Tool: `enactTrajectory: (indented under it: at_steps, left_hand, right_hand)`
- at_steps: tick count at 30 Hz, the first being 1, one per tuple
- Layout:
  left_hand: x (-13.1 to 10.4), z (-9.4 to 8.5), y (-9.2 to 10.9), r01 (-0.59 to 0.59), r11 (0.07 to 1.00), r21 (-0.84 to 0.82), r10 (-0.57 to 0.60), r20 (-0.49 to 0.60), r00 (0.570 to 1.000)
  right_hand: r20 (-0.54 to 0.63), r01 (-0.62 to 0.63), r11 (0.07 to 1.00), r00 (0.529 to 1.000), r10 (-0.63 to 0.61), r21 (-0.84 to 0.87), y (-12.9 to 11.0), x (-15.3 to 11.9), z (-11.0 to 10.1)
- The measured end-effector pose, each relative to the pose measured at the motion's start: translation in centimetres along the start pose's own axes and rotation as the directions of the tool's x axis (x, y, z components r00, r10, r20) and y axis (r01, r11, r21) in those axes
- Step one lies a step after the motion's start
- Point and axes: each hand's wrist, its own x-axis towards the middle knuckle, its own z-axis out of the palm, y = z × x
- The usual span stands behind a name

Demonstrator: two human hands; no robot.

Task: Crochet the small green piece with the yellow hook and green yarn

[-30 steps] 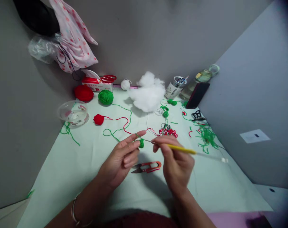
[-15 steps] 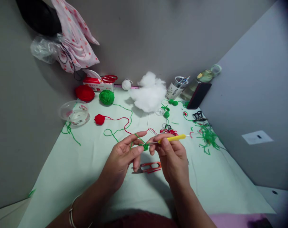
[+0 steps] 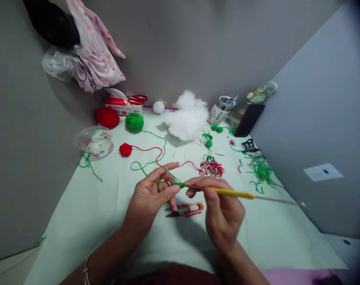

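Note:
My left hand [image 3: 151, 192] pinches a small green crochet piece [image 3: 178, 184] between thumb and fingers, and green yarn [image 3: 171, 174] runs over its raised index finger. In my right hand [image 3: 224, 209] is a crochet hook [image 3: 233, 192] with a yellow handle, gripped between thumb and fingers. Its metal tip meets the green piece; whether it passes through a stitch is too small to tell. The hook's other metal end points out to the right. Below the hands, orange thread snips [image 3: 185, 209] lie on the cloth beside a short red strand.
Behind are a green yarn ball [image 3: 134, 122], a small red yarn ball [image 3: 125, 149], white stuffing [image 3: 188, 116] and a clear plastic bowl [image 3: 94, 142]. Tangled red yarn [image 3: 212, 168] and green scraps [image 3: 261, 170] lie to the right, near a leaning phone [image 3: 249, 120].
My right hand has moved slightly right and down, and the hook has swung from tilting upward to sloping down to the right. My left hand keeps its pinch, with the green piece turned flatter.

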Motion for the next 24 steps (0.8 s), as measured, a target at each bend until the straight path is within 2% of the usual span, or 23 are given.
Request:
enactTrajectory:
  at_steps: [3,6,11,14,16,19,21,24]
  left_hand:
    - [0.0,-0.1,0.1,0.016,1.000,-0.011,-0.016,0.016,1.000]
    - [0.0,-0.1,0.2,-0.004,1.000,-0.005,0.004,-0.004,1.000]
    - [-0.1,0.1,0.3,-0.042,0.996,0.080,0.046,-0.057,0.997]
    - [-0.3,0.4,0.3,-0.060,0.992,0.109,0.072,-0.113,0.991]
    - [-0.5,0.6,0.2,-0.057,0.994,0.095,0.070,-0.141,0.988]
    - [-0.7,0.7,0.0,0.013,1.000,0.018,-0.011,-0.108,0.994]
    - [-0.6,0.6,-0.1,0.103,0.991,-0.082,-0.106,-0.039,0.994]
    - [-0.3,0.4,0.0,0.240,0.940,-0.245,-0.226,0.083,0.971]
  right_hand:
    - [-0.012,-0.097,0.991,0.995,0.098,0.098,0.0,0.4,0.0]
    - [-0.002,-0.081,0.993,0.997,0.082,0.081,0.0,0.5,0.0]
    - [0.067,0.113,0.989,0.992,-0.107,-0.097,-0.2,0.3,0.0]
    - [0.166,0.267,0.934,0.958,-0.232,-0.235,-0.4,0.3,0.1]
    - [0.207,0.323,0.885,0.942,-0.265,-0.336,-0.4,0.2,0.2]
    - [0.204,0.337,0.831,0.940,-0.272,-0.443,-0.1,-0.3,0.3]
    - [0.193,0.338,0.812,0.941,-0.279,-0.475,0.3,-0.7,0.2]
    - [0.246,0.370,0.771,0.928,-0.280,-0.518,0.6,-1.2,0.0]
